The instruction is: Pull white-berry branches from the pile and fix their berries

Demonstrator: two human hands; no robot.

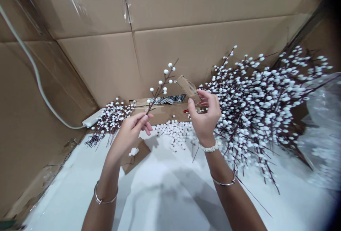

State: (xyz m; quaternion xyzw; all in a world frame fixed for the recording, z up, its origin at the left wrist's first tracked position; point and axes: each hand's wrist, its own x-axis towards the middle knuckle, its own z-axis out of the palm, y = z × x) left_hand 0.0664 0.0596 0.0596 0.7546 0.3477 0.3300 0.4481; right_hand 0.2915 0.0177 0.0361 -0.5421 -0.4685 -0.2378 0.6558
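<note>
My left hand (134, 126) pinches the lower end of a brown artificial berry branch (161, 88), which leans up to the right and carries several white berries. In my right hand (204, 112) is a small torn piece of cardboard (188, 87), gripped at its lower end between thumb and fingers. The cardboard's upper end is close to the branch tip; whether they touch I cannot tell. Below both hands lies a heap of loose white berries (176, 131) on the white table (160, 188).
A large pile of white-berry branches (250, 103) fills the right side, beside clear plastic bags (322, 117). A smaller bunch (114, 115) lies left, near a white power strip (93, 118). A cardboard flap (135, 154) rests on the table. Cardboard walls (170, 4) stand behind.
</note>
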